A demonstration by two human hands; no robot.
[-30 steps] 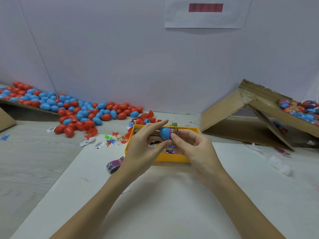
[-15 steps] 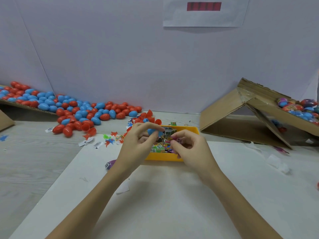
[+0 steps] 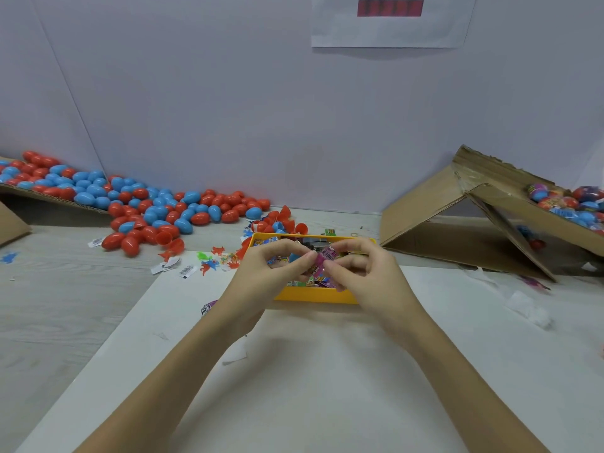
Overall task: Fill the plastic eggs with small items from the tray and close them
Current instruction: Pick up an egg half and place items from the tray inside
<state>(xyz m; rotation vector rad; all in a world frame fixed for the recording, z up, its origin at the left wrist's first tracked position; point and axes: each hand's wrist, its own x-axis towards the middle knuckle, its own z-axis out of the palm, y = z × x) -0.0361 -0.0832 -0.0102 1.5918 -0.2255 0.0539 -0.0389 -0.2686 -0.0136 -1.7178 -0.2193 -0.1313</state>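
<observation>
Over the yellow tray, both the left hand and the right hand pinched a pink wrapped packet; it looked light, crinkly and slippery, best gripped by its ends.

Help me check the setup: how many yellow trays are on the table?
1. The yellow tray sits on the white sheet at the middle of the table, behind both hands, which hide part of it. No other tray shows, though the cardboard could hide something.

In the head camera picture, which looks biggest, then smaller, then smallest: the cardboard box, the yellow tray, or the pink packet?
1. Cardboard box
2. Yellow tray
3. Pink packet, pinched between both hands

The gaps are plain, so nearness does not change the order.
</observation>
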